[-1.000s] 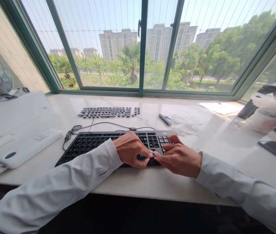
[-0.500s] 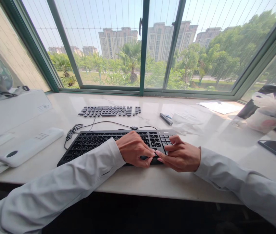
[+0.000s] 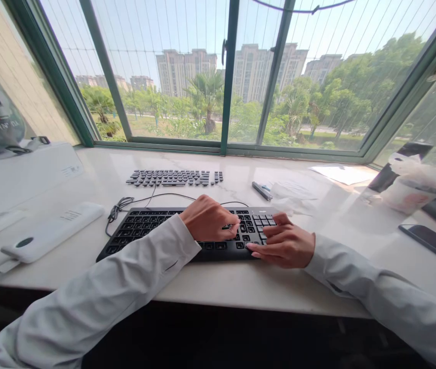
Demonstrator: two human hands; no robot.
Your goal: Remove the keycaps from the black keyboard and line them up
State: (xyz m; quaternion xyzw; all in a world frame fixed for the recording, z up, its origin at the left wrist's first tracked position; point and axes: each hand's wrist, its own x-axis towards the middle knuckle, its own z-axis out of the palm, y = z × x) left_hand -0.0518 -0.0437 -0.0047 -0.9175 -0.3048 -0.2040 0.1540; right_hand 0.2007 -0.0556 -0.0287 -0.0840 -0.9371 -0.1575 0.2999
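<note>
A black keyboard [image 3: 143, 224] lies in front of me, with bare key sockets across its left and middle. My left hand [image 3: 208, 220] is closed over its middle right, thumb and forefinger pressed together beside the navigation keys. Whatever those fingertips may hold is hidden. Keycaps still cover the number pad [image 3: 261, 219]. Against its right edge rests my right hand [image 3: 289, 241], upper fingers curled on the pad. Its forefinger and thumb tips come close together at the arrow-key sockets; anything between them is too small to name.
Behind the keyboard, loose keycaps [image 3: 170, 177] lie in rows, near a coiled cable [image 3: 120, 206]. A dark pen-like tool [image 3: 262, 190] lies beside clear plastic wrapping [image 3: 295, 190]. A white device [image 3: 52, 230] stands left; a phone [image 3: 431, 245] and bagged cup [image 3: 410, 187] are right.
My left hand has lifted off the arrow-key area and moved up and slightly left. My right hand keeps nearly the same place on the keyboard. The camera view has shifted slightly.
</note>
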